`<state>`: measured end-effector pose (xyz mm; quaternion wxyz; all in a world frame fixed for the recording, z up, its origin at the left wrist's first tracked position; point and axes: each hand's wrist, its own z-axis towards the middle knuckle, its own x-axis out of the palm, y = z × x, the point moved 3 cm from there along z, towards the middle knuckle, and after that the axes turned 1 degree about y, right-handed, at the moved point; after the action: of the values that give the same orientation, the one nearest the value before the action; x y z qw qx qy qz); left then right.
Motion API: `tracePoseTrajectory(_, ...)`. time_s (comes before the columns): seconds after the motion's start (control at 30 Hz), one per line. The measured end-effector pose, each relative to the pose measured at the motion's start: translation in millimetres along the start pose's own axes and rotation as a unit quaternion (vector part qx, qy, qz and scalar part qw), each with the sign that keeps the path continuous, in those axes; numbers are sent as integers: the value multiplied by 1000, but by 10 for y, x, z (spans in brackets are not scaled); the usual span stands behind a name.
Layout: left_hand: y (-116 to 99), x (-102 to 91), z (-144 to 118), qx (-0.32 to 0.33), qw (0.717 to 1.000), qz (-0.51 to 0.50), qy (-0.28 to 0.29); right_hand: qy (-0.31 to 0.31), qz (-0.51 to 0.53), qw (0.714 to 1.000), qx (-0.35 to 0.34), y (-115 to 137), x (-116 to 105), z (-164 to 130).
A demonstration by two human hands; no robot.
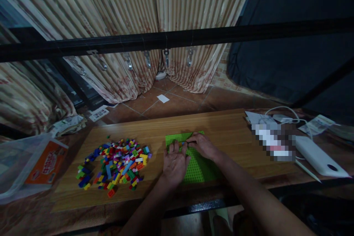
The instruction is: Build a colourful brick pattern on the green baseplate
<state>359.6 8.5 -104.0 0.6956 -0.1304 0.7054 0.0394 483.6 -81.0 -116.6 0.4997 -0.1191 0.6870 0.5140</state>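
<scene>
A green studded baseplate (pixel 197 167) lies on the wooden board, partly covered by my hands. My left hand (pixel 175 162) rests over its left side, fingers stretched forward and apart, with the fingertips beside a few small building bricks (pixel 181 143) near the plate's far edge. From the right, my right hand (pixel 204 145) reaches to the same bricks, its thumb and fingertips pinched together. Whatever is between those fingertips is too small and dark to make out. Left of the plate spreads a loose pile of colourful building bricks (pixel 121 164).
The wooden board (pixel 226 129) carries the plate and bricks. A clear plastic tub (pixel 24 169) with an orange label stands at the left. On the right are a white power bank (pixel 320 156), cables and papers. A dark rail (pixel 210 35) crosses before the curtains.
</scene>
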Motion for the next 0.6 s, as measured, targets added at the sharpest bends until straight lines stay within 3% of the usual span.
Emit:
tracePoseTrajectory(0.3, 0, -2, -22, 4, 1000, 4, -22, -30, 49, 998, 6, -52, 5, -63)
tracePoseTrajectory(0.43, 18, 19, -36, 5, 999, 2, -46, -67, 118, 990, 47, -166, -46, -83)
tracePoseTrajectory(0.6, 98, -31, -57, 27, 999, -28, -33, -106, 89, 986, 92, -249, -113, -90)
